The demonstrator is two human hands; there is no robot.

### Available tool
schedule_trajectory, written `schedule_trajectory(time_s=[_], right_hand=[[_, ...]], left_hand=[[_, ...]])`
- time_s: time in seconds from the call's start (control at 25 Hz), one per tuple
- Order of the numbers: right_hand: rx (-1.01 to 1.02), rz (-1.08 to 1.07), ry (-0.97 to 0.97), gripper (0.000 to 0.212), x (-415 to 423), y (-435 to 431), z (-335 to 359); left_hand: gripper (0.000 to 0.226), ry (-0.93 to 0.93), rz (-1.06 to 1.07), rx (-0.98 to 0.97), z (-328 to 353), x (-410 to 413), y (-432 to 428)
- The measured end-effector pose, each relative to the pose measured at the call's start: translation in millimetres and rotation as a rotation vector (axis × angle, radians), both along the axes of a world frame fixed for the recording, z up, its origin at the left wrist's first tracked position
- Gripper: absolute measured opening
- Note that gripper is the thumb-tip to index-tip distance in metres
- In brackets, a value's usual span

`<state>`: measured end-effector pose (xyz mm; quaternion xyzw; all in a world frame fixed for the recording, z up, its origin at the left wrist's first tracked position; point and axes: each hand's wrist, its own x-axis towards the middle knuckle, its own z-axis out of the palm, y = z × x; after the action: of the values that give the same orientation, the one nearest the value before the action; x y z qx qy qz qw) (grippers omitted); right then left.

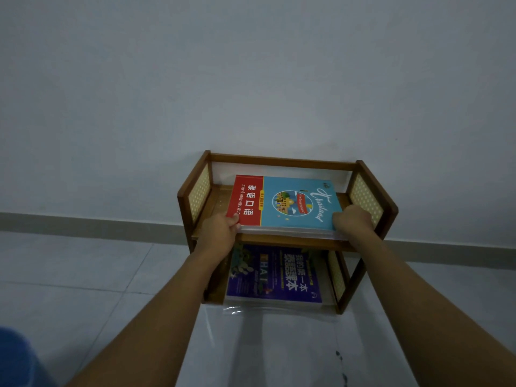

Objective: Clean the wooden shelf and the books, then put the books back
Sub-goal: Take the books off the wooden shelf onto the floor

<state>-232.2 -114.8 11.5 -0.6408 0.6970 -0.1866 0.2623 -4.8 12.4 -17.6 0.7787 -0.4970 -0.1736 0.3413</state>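
A small two-tier wooden shelf (279, 161) with woven side panels stands on the floor against the wall. On its upper tier lies a red and blue book (290, 203), cover up, its near edge sticking out over the shelf front. My left hand (220, 233) grips the book's near left corner, thumb on the red cover. My right hand (353, 222) grips its near right corner. A purple book (275, 273) lies flat on the lower tier, part of it hidden by the upper board and my left arm.
The shelf rests on a pale tiled floor (83, 275), with a grey skirting (83, 223) along the white wall behind. A clear plastic sheet (265, 344) lies on the floor before the shelf. A blue cloth shape (16, 358) shows at the bottom left corner.
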Motion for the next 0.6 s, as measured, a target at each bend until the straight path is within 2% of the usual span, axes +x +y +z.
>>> schedule_trajectory(time_s=[0.32,0.52,0.6], right_hand=[[0.03,-0.093,0.05,0.023,8.2,-5.8,-13.6],[0.138,-0.172,-0.088,0.034,9.3,-11.9,-17.0],[0.169,-0.215,-0.175,0.031,10.4,-7.5,-8.3]], left_hand=[[0.042,-0.02,-0.012,0.047,-4.6,2.3,-2.1],[0.042,-0.006,0.006,0.034,-6.0,1.5,-2.9],[0.042,0.008,-0.002,0.029,-6.0,2.0,-2.9]])
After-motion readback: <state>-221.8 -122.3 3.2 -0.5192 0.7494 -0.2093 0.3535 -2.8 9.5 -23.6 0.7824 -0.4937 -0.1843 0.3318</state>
